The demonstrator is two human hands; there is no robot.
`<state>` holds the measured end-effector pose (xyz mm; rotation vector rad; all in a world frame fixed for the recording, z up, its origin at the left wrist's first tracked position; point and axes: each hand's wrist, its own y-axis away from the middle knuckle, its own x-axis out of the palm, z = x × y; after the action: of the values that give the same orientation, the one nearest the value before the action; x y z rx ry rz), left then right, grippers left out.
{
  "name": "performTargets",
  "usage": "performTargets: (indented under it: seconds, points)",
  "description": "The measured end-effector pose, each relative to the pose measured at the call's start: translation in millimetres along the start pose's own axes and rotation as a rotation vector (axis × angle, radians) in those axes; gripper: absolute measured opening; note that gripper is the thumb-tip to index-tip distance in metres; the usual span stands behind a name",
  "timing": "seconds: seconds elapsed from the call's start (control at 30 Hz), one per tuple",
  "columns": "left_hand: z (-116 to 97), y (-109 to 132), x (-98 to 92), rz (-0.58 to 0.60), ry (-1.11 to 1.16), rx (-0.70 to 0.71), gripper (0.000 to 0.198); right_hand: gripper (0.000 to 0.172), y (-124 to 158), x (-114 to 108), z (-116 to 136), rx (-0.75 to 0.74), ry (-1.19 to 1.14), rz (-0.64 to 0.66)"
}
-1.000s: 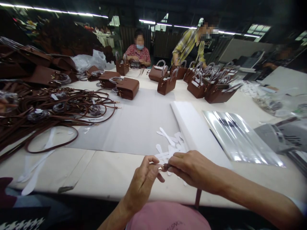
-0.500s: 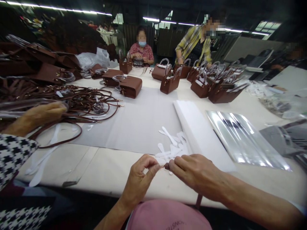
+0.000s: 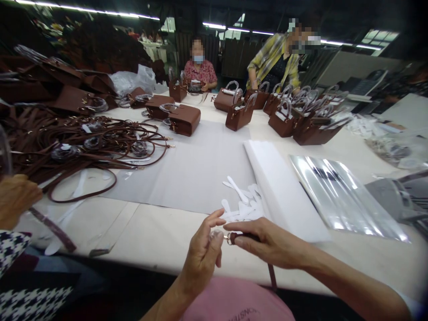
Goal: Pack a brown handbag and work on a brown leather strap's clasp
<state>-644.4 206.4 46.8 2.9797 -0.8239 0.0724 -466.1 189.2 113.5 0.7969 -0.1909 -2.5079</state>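
Observation:
In the head view, a brown bag strap [image 3: 246, 236] with a gold clasp [image 3: 228, 238] on its end lies between my hands, over the table's front edge. My right hand [image 3: 267, 244] grips the strap close to the clasp, its index finger stretched along the top. More of the strap hangs below this hand. My left hand [image 3: 203, 252] holds the clasp's tip at the thumb, its upper fingers partly raised. Something small and clear, like plastic film, shows by the left thumb. White paddle-shaped strips [image 3: 245, 207] lie just beyond my hands.
White foam sheets [image 3: 281, 191] and shiny clear plastic sleeves [image 3: 344, 196] lie to the right. Brown handbags [image 3: 239, 117] stand further back. At left are piled straps [image 3: 100, 151] and a co-worker's hand [image 3: 16, 198]. Two other people are across the table [image 3: 187, 174].
My left fingers have lifted and spread from their tight pinch, and more of the gold clasp shows. My right index finger has straightened. The co-worker's hand at left has moved left and down.

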Motion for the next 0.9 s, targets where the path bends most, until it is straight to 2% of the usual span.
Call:
performTargets:
  seconds: [0.13, 0.23, 0.3, 0.33, 0.4, 0.5, 0.57, 0.67, 0.77, 0.9]
  points:
    - [1.6, 4.8, -5.1, 0.117, 0.092, 0.005, 0.032, 0.021, -2.2, 1.5, -4.4, 0.037, -0.382, 0.117]
    - [4.3, 4.0, -14.1, 0.152, 0.146, -0.029, 0.049, 0.023, -1.3, 0.5, -7.4, 0.090, -0.644, 0.127]
    - [5.9, 2.0, -20.9, 0.166, 0.113, -0.061, 0.049, 0.026, 0.3, -2.0, -8.6, 0.140, -0.709, 0.114]
    - [5.9, 0.8, -24.4, 0.177, 0.064, -0.080, 0.041, 0.026, 1.3, -3.8, -9.1, 0.159, -0.715, 0.107]
    - [4.1, -1.8, -31.6, 0.256, -0.068, -0.149, 0.020, 0.025, 3.2, -8.2, -9.3, 0.159, -0.686, 0.099]
    - [-2.5, -5.2, -41.9, 0.425, -0.267, -0.243, 0.025, 0.023, 5.5, -16.7, -6.6, 0.139, -0.569, 0.125]
    - [-7.5, -6.6, -46.4, 0.472, -0.338, -0.256, 0.025, 0.024, 6.2, -22.1, -3.0, 0.134, -0.469, 0.136]
    - [-12.5, -7.3, -47.1, 0.436, -0.301, -0.233, 0.023, 0.024, 6.0, -26.3, 2.5, 0.120, -0.340, 0.117]
    - [-12.6, -7.0, -42.8, 0.384, -0.213, -0.177, 0.034, 0.020, 5.8, -26.4, 7.2, 0.105, -0.199, 0.095]
    - [-9.2, -7.4, -39.1, 0.373, -0.226, -0.135, 0.039, 0.019, 8.1, -27.1, 16.1, 0.081, 0.091, 0.038]
